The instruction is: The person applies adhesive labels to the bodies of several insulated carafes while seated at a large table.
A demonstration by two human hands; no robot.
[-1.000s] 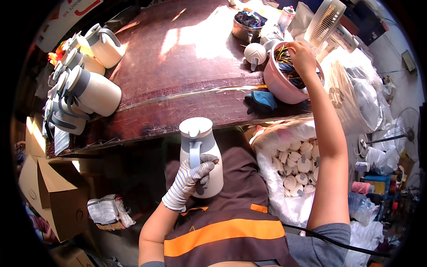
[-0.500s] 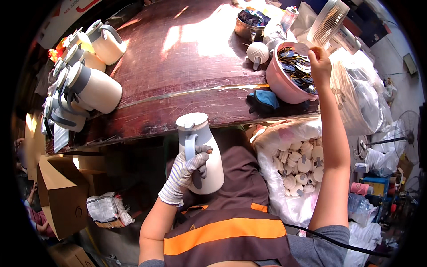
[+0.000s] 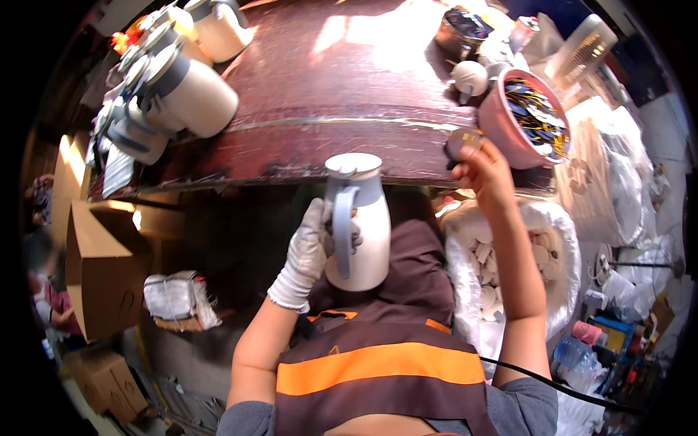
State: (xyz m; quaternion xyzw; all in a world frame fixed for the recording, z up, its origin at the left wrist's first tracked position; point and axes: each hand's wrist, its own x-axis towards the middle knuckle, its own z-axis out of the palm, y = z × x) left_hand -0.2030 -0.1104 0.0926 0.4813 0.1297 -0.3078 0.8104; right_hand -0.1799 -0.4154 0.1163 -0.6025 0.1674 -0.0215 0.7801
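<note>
My left hand (image 3: 311, 254), in a striped knit glove, is wrapped round the grey-blue handle side of a white pitcher (image 3: 367, 247), upright over my apron-covered lap. Up and to the right of it, near the table's front edge, my right hand (image 3: 483, 168) pinches a small dark tag (image 3: 463, 142) with yellowish marks, its detail too small to make out. Just beyond that hand is a pink bowl (image 3: 502, 145) full of dark tags with yellow cords.
Several white pitchers (image 3: 196, 98) crowd the left of the wooden table (image 3: 327, 109). A metal pot (image 3: 458, 40) and small white object (image 3: 469, 80) lie back right. Below right is a lined bin (image 3: 458, 305) of white lids; cardboard boxes (image 3: 105, 283) and a co-worker (image 3: 54, 301) are at left.
My right hand has come out of the bowl and moved left and down with a tag. The pitcher has shifted up and right in view, along with a shift of the camera's view.
</note>
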